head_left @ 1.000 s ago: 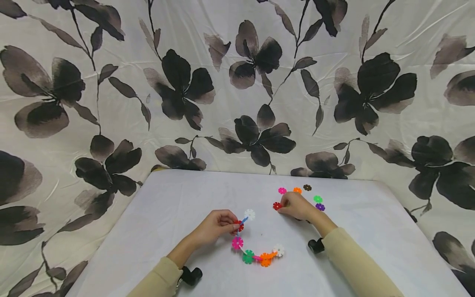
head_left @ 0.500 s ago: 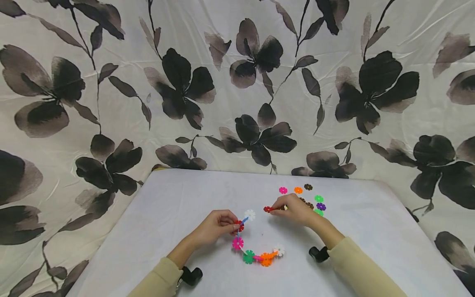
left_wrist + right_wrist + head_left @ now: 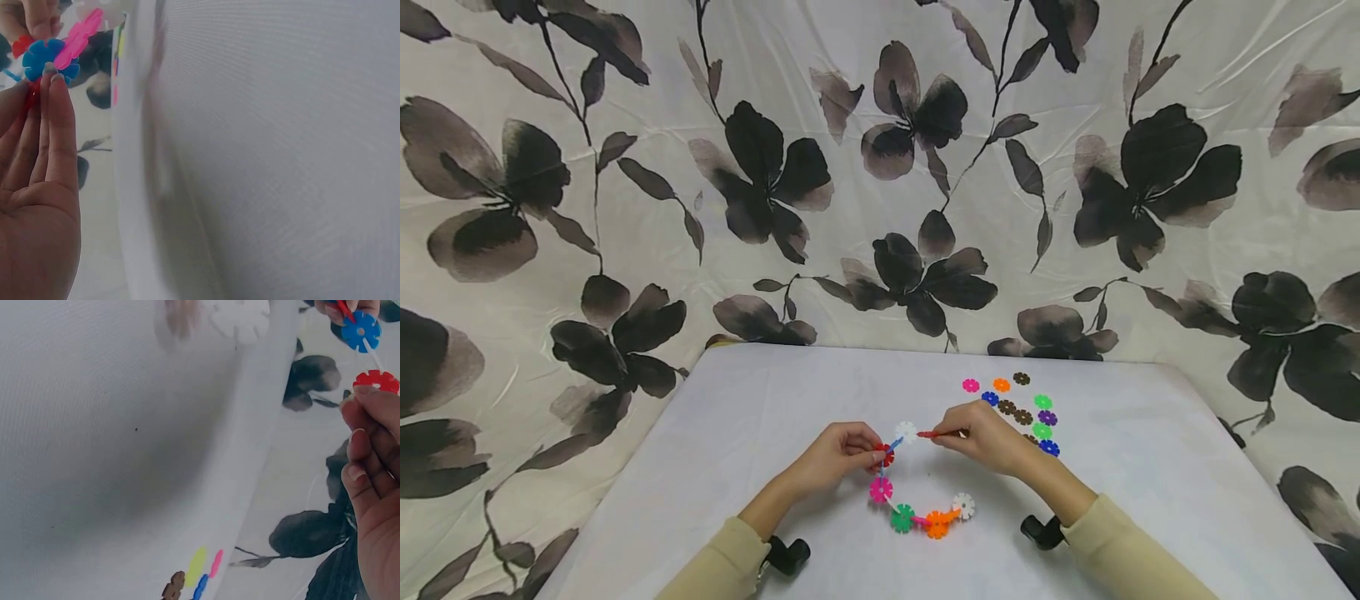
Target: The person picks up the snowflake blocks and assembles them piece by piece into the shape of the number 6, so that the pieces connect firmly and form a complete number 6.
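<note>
A chain of notched plastic flower discs curves over the table. My left hand pinches a red disc of it, beside a blue disc. At the chain's upper end is a white disc. My right hand pinches a loose red disc between thumb and fingers, edge-on in the head view, close to that white one; whether they touch I cannot tell. Lower along the chain come a pink disc, a green disc, an orange disc and another white disc.
Several loose discs lie at the back right, among them a pink disc, a purple disc and a blue disc. The white table ends at a floral curtain. Each wrist wears a black camera.
My right hand has lifted the red disc from the loose ones and carried it left to the chain's upper white disc. The left hand stays in place.
</note>
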A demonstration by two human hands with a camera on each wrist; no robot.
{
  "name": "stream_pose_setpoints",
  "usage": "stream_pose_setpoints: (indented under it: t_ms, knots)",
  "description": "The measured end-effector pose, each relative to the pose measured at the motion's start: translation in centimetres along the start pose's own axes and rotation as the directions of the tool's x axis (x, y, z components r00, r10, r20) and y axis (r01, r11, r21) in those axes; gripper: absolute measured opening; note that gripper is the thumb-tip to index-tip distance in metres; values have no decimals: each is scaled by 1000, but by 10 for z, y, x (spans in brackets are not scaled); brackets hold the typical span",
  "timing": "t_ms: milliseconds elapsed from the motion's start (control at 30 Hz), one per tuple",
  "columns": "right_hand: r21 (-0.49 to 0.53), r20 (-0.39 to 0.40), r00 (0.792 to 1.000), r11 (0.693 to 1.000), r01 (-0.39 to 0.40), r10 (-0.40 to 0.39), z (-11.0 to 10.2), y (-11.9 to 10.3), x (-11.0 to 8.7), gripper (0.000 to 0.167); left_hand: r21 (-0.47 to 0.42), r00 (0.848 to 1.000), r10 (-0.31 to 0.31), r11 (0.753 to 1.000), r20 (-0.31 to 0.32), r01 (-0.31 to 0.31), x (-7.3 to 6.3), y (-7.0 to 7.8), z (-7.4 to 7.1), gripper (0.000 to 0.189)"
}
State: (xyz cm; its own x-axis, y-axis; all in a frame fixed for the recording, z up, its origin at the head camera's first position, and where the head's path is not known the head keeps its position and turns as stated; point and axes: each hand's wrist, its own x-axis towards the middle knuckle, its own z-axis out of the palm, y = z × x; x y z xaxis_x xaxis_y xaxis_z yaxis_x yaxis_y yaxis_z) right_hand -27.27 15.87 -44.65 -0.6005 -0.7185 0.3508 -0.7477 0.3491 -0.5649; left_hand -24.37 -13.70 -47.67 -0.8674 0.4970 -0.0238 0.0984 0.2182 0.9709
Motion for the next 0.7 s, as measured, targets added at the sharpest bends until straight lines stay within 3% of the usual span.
stream_pose_setpoints:
  t_ms: [167,433,700]
  knots:
    - [-89,10,999,995,40,-39,-1,-5,2,11,-4,1000,7,1000,2,-7,1,-1,0,12]
    - [-263,19,996,960,92,-90,0,-12,4,9,-18,1000,20,1000,-1,-20,3,1,1,22]
    - [-335,22,994,936,108,-106,3,-16,5,9,71,1000,6,997,15,-7,4,3,4,30]
